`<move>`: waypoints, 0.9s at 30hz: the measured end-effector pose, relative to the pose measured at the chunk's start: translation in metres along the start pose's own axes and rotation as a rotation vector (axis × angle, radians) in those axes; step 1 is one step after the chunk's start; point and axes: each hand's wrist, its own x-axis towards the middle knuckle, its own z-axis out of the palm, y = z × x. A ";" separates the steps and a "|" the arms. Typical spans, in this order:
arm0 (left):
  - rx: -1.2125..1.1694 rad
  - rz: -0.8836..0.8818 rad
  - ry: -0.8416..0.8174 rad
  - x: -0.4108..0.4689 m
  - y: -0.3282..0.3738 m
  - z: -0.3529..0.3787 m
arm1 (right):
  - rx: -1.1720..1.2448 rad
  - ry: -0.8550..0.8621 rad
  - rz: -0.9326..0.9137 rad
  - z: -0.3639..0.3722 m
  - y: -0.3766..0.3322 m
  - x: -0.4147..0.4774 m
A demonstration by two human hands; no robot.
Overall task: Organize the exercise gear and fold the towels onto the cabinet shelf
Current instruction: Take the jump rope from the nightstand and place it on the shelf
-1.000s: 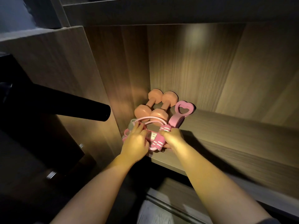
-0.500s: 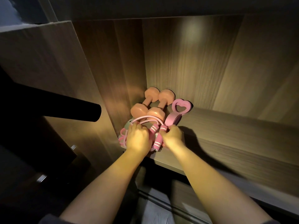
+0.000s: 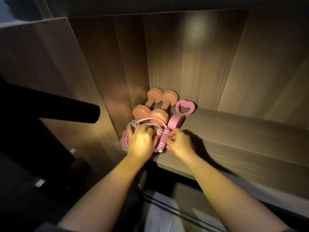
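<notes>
Now: left hand (image 3: 140, 143) seemingly grips coiled jump rope (image 3: 147, 119) just before dumbbells (image 3: 154, 108) | right hand (image 3: 179, 144) pinches its handles (image 3: 163, 139) | keep coils gathered, tuck handles against dumbbells.

The two dumbbells (image 3: 155, 108) are peach-orange. The heart-shaped loop (image 3: 179, 118) is pink. The skipping-rope handles (image 3: 163, 139) are deeper pink with white stripes, and the cord (image 3: 145, 120) is pale pink. The shelf (image 3: 234, 139) shows brown wood grain.
</notes>
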 end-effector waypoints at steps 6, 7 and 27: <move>-0.396 0.204 0.204 -0.011 -0.017 -0.003 | 0.009 -0.017 -0.156 -0.003 0.001 -0.010; -0.445 0.183 0.179 -0.015 -0.018 -0.004 | 0.013 -0.008 -0.176 -0.003 0.001 -0.010; -0.550 -0.075 -0.111 -0.047 -0.023 0.000 | 0.176 -0.016 -0.174 0.018 0.002 -0.023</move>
